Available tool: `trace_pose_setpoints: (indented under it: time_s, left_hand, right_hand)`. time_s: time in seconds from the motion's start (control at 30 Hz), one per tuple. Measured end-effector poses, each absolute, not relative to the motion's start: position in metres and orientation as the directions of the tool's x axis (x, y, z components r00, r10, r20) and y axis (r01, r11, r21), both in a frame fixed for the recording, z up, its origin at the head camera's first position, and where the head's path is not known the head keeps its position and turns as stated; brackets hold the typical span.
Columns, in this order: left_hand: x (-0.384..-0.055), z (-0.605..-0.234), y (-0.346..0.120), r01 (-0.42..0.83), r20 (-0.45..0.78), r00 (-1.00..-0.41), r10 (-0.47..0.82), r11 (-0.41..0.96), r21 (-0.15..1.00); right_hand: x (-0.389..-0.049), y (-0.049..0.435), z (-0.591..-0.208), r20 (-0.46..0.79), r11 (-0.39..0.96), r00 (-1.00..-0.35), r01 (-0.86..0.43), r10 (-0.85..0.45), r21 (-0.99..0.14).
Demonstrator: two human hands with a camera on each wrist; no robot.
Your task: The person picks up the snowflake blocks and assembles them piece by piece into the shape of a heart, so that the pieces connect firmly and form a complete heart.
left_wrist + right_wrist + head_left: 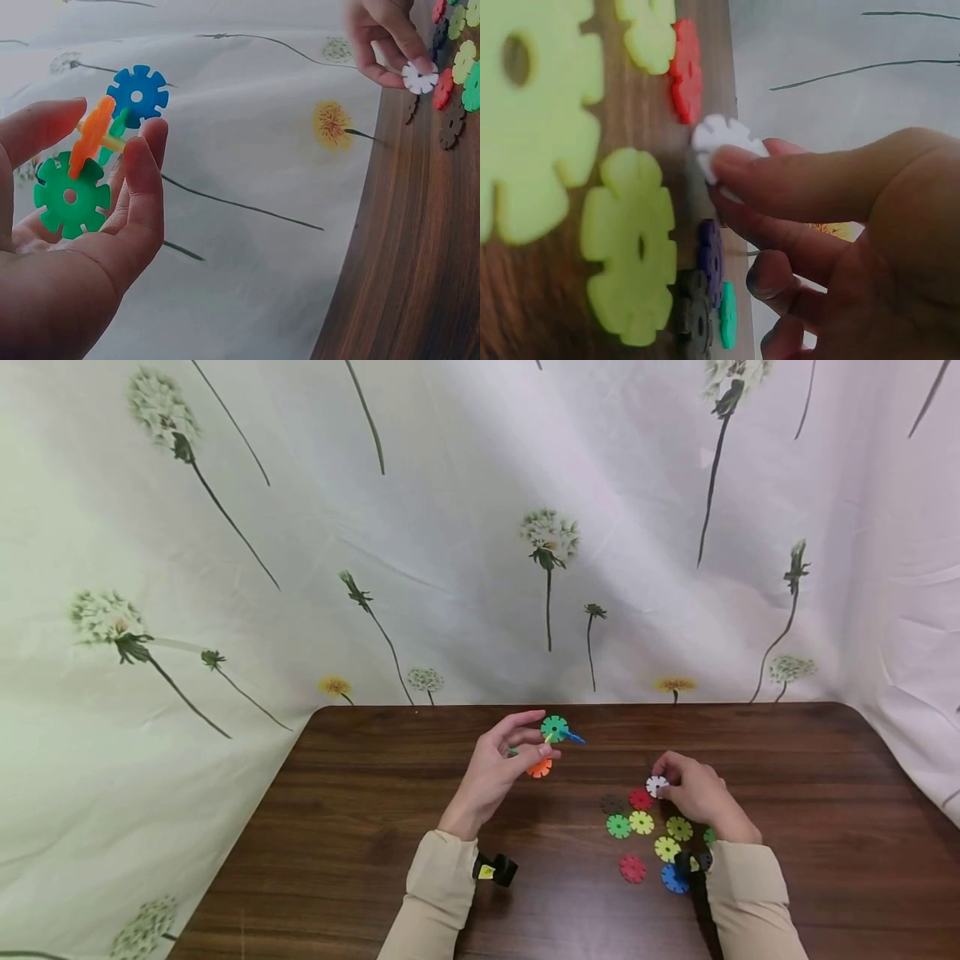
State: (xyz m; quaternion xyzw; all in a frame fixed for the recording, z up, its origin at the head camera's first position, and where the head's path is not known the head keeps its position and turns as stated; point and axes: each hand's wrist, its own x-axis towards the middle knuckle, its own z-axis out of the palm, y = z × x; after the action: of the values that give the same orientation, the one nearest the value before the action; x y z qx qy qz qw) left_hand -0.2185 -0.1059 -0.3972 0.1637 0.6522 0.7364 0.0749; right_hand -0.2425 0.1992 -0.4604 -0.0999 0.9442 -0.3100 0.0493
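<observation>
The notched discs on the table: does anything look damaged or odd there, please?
Nothing stands out: the loose notched discs lie scattered on the wood-grain table without visible breaks, though some are partly hidden.

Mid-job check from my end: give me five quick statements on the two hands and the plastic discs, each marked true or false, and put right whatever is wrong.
1. The left hand holds several joined discs. True.
2. Every one of those joined discs is green. False: an orange disc and a blue disc are among them.
3. The right hand holds a white disc. True.
4. The white disc is attached to the joined discs. False: it is apart from them, in the right hand.
5. Red and yellow discs lie on the table. True.
</observation>
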Motion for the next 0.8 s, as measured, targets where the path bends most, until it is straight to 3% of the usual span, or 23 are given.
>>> trace_pose_setpoints:
  time_s: [0.5, 0.8]
  left_hand:
    - [-0.218, -0.398, -0.105, 0.108, 0.147, -0.939, 0.312, -0.137, 0.985]
    - [-0.218, -0.397, -0.105, 0.120, 0.154, -0.949, 0.276, -0.136, 0.983]
  right_hand:
    - [-0.238, 0.185, -0.426, 0.142, 0.529, -0.982, -0.188, -0.127, -0.828]
    - [-0.230, 0.162, -0.411, 0.140, 0.340, -0.985, -0.167, -0.103, -0.925]
